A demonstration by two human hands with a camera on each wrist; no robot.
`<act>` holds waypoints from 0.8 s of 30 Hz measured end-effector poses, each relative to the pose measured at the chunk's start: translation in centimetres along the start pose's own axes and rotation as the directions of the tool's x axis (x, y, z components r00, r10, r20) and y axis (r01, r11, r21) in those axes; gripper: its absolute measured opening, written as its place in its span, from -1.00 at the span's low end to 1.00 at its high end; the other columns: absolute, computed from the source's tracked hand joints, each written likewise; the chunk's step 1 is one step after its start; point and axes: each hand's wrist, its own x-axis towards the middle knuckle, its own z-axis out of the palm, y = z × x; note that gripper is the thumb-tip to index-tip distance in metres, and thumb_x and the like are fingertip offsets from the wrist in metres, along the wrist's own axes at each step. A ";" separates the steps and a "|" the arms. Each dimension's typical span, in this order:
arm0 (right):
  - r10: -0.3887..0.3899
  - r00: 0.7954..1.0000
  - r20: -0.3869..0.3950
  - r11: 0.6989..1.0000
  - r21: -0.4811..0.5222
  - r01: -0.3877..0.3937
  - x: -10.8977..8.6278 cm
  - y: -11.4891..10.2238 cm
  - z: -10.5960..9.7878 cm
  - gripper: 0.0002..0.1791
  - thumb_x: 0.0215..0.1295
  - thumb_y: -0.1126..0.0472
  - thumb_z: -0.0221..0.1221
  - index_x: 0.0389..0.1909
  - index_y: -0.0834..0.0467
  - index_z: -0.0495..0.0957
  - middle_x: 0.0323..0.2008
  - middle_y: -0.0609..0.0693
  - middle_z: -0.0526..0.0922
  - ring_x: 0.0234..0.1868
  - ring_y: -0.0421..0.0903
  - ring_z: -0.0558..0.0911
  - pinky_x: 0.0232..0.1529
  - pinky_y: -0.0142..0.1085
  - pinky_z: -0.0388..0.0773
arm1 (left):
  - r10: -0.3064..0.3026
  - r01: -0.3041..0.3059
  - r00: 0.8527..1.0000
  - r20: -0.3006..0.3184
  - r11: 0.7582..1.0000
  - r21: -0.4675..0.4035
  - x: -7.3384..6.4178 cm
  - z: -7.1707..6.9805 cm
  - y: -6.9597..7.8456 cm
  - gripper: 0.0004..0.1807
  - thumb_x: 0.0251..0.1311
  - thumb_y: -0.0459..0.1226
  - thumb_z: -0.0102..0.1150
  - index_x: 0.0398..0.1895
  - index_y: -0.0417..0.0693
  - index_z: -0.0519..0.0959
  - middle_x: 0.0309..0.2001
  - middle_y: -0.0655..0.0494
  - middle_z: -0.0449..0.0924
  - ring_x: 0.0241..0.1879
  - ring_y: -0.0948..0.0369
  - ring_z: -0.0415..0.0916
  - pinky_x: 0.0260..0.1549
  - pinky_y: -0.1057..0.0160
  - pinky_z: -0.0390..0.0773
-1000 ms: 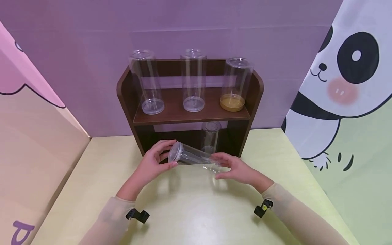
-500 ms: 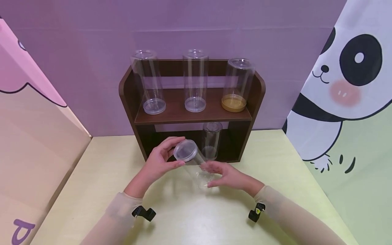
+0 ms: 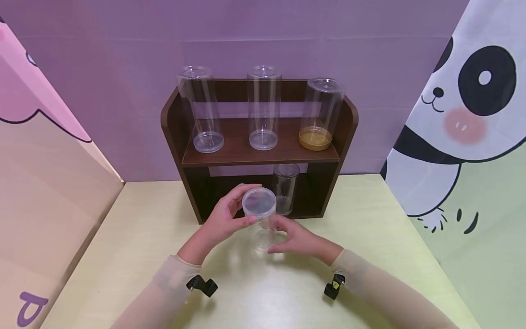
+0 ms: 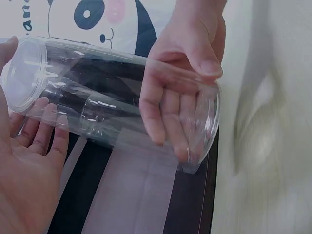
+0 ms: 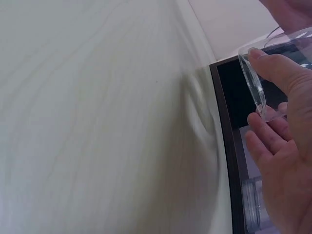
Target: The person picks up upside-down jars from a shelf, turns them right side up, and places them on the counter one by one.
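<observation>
In front of the shelf, both hands hold one tall clear plastic jar (image 3: 263, 224), its translucent round lid (image 3: 260, 201) facing up. My left hand (image 3: 223, 217) grips it at the lid end, thumb on the near side and fingers behind. Lower down, my right hand (image 3: 297, 237) curls round the base end with thumb and fingers. The left wrist view shows the jar (image 4: 97, 73) see-through, with nothing visible inside. From the right wrist, the base rim lies between the thumb and fingers of the right hand (image 5: 287, 161).
A dark brown two-tier shelf (image 3: 259, 157) stands against the purple backdrop. Its upper tier bears two clear jars (image 3: 207, 109) (image 3: 264, 109) and one gold-bottomed jar (image 3: 315, 137). A smaller clear jar (image 3: 285, 189) stands on the lower tier, at the right. Pale table (image 3: 263, 292) lies beneath.
The held jar has swung from nearly lying sideways to nearly upright, lid up. The left hand moved right with the lid end; the right hand moved left and slightly down with the base.
</observation>
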 end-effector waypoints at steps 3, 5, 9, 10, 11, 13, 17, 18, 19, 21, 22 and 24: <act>0.006 1.000 -0.018 1.000 0.011 -0.006 0.1 0.1 0.3 -0.05 0.22 0.24 0.64 0.58 0.09 0.38 0.44 0.01 0.57 0.50 0.11 0.53 0.56 0.18 0.41 | 0.008 -0.008 1.000 0.007 1.000 0.007 0.1 0.2 0.0 -0.19 0.35 0.00 0.58 0.55 -0.09 0.48 0.39 -0.04 0.55 0.38 0.05 0.50 0.50 0.19 0.47; 0.013 1.000 -0.023 1.000 0.012 -0.013 0.1 0.1 0.4 -0.01 0.21 0.24 0.65 0.61 0.09 0.35 0.46 0.02 0.56 0.50 0.11 0.53 0.56 0.18 0.42 | 0.004 -0.004 1.000 0.007 1.000 0.013 0.1 0.3 0.0 -0.20 0.35 -0.01 0.58 0.55 -0.07 0.48 0.38 -0.02 0.56 0.38 0.06 0.50 0.51 0.19 0.46; 0.029 0.999 -0.025 1.000 0.014 -0.028 0.1 0.1 0.5 -0.04 0.19 0.23 0.65 0.57 0.11 0.38 0.42 0.01 0.59 0.46 0.10 0.55 0.54 0.15 0.44 | -0.005 0.005 1.000 0.004 1.000 0.013 0.1 0.3 0.0 -0.22 0.34 -0.08 0.59 0.55 -0.07 0.49 0.39 -0.01 0.56 0.38 0.04 0.50 0.51 0.19 0.47; 0.032 0.999 -0.024 0.999 0.011 -0.031 0.1 0.1 0.6 -0.04 0.18 0.24 0.65 0.56 0.11 0.38 0.42 0.01 0.59 0.46 0.09 0.55 0.53 0.15 0.45 | -0.006 0.006 1.000 0.004 1.000 0.013 0.0 0.3 0.0 -0.23 0.34 -0.09 0.59 0.55 -0.07 0.49 0.39 -0.01 0.56 0.38 0.04 0.50 0.51 0.19 0.46; 0.034 0.999 -0.025 0.999 0.008 -0.034 0.1 0.1 0.6 -0.05 0.18 0.24 0.65 0.55 0.11 0.39 0.41 0.00 0.59 0.45 0.09 0.56 0.53 0.15 0.45 | -0.007 0.007 1.000 0.003 1.000 0.013 0.0 0.3 0.0 -0.23 0.34 -0.10 0.59 0.55 -0.07 0.49 0.39 -0.01 0.56 0.38 0.04 0.50 0.51 0.19 0.46; 0.038 0.999 -0.023 0.999 0.005 -0.038 0.1 0.0 0.6 -0.07 0.18 0.24 0.65 0.54 0.12 0.40 0.40 0.00 0.60 0.45 0.08 0.56 0.53 0.15 0.45 | -0.007 0.007 1.000 0.002 1.000 0.015 0.0 0.3 0.1 -0.23 0.34 -0.12 0.59 0.54 -0.07 0.49 0.39 -0.02 0.55 0.38 0.03 0.50 0.51 0.18 0.46; 0.042 0.999 -0.022 0.999 -0.008 -0.042 0.1 -0.2 0.5 -0.11 0.19 0.23 0.65 0.51 0.12 0.42 0.38 0.00 0.61 0.44 0.07 0.56 0.53 0.15 0.45 | -0.005 0.005 1.000 -0.007 0.999 0.032 -0.1 0.2 0.1 -0.24 0.34 -0.12 0.59 0.54 -0.06 0.49 0.39 -0.01 0.55 0.38 0.04 0.49 0.51 0.18 0.46; 0.043 0.999 -0.021 0.999 -0.014 -0.043 0.1 -0.2 0.5 -0.12 0.20 0.22 0.65 0.50 0.11 0.43 0.38 -0.01 0.61 0.43 0.06 0.56 0.52 0.15 0.46 | -0.003 0.003 1.000 -0.010 0.999 0.035 -0.1 0.2 0.1 -0.24 0.34 -0.12 0.59 0.54 -0.06 0.49 0.39 -0.02 0.55 0.39 0.04 0.49 0.51 0.18 0.46; 0.042 0.999 -0.021 0.999 -0.019 -0.043 0.1 -0.3 0.5 -0.13 0.21 0.22 0.65 0.49 0.11 0.44 0.37 -0.02 0.61 0.42 0.05 0.56 0.51 0.14 0.47 | -0.002 0.002 1.000 -0.014 0.999 0.040 -0.1 0.2 0.0 -0.24 0.35 -0.12 0.59 0.54 -0.06 0.49 0.39 -0.01 0.55 0.38 0.05 0.49 0.50 0.18 0.47; 0.036 0.999 -0.021 0.999 -0.032 -0.037 0.2 -0.3 0.5 -0.17 0.22 0.21 0.65 0.47 0.10 0.46 0.34 -0.03 0.62 0.39 0.03 0.57 0.49 0.12 0.50 | 0.001 0.000 1.000 -0.024 0.999 0.047 -0.3 0.1 0.0 -0.25 0.36 -0.12 0.58 0.54 -0.06 0.49 0.39 -0.01 0.55 0.38 0.06 0.49 0.49 0.19 0.48; 0.030 0.999 -0.021 0.999 -0.036 -0.031 0.2 -0.3 0.5 -0.19 0.22 0.20 0.65 0.44 0.10 0.47 0.33 -0.03 0.62 0.38 0.02 0.58 0.48 0.11 0.52 | 0.002 -0.001 1.000 -0.031 0.999 0.050 -0.4 0.0 0.0 -0.25 0.36 -0.11 0.58 0.54 -0.06 0.49 0.39 -0.01 0.55 0.38 0.06 0.48 0.49 0.20 0.48; 0.019 1.000 -0.023 0.999 -0.047 -0.020 0.2 -0.4 0.4 -0.23 0.23 0.18 0.65 0.40 0.11 0.49 0.28 -0.03 0.63 0.34 0.00 0.59 0.45 0.08 0.55 | 0.007 -0.004 0.999 -0.043 0.999 0.053 -0.5 -0.2 0.1 -0.25 0.37 -0.11 0.57 0.54 -0.07 0.49 0.39 -0.01 0.56 0.38 0.06 0.48 0.47 0.20 0.50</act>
